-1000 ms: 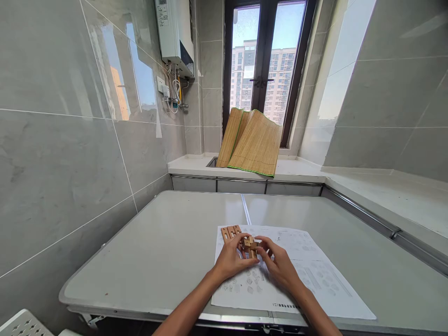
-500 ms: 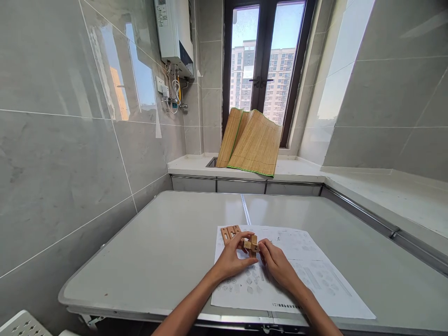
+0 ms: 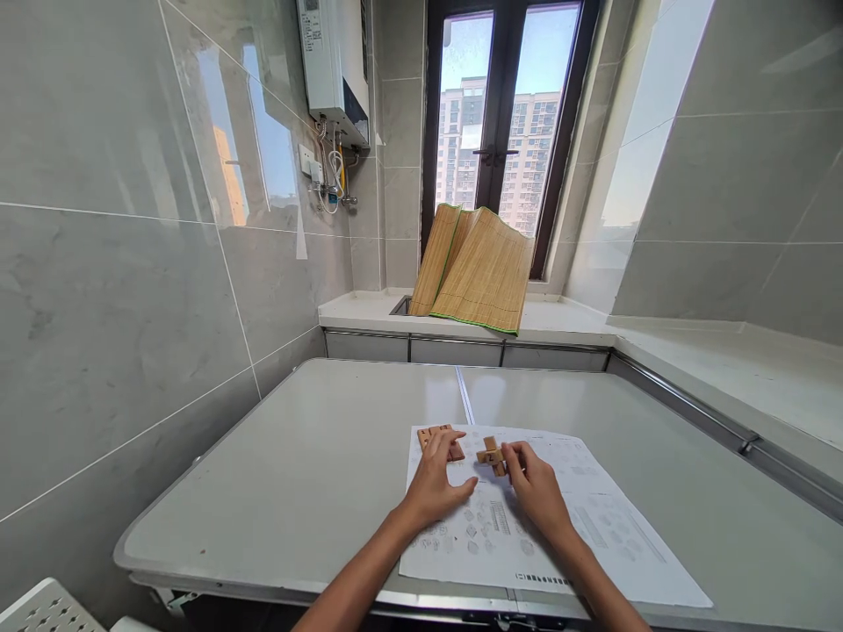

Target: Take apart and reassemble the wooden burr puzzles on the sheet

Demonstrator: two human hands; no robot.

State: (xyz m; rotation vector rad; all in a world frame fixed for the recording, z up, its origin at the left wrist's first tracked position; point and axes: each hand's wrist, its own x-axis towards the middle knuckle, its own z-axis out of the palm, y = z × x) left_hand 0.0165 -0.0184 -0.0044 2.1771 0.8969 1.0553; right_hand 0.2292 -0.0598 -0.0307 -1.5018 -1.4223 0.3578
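Note:
My right hand [image 3: 538, 493] pinches a small cross-shaped wooden burr puzzle [image 3: 490, 457], made of light interlocked blocks with a dark letter on one face. It is held over a printed sheet [image 3: 593, 527] of line drawings. To its left, my left hand [image 3: 433, 484] is open, thumb and fingers spread, with nothing between them. Several flat reddish-brown wooden pieces [image 3: 456, 452] with cut-outs lie on the sheet's far left corner, partly hidden behind my left fingers. Whether those fingers touch them I cannot tell.
The sheet lies on a pale folding table [image 3: 277, 474] with a centre seam. Behind it, a bamboo mat [image 3: 484, 272] leans at the window on a white ledge [image 3: 362, 307]. Tiled walls rise on both sides, and a white perforated seat [image 3: 49, 610] shows at lower left.
The wooden puzzle has left my left fingers and moved right with my right hand. My left hand has opened and now sits by the flat wooden pieces. The view has shifted slightly.

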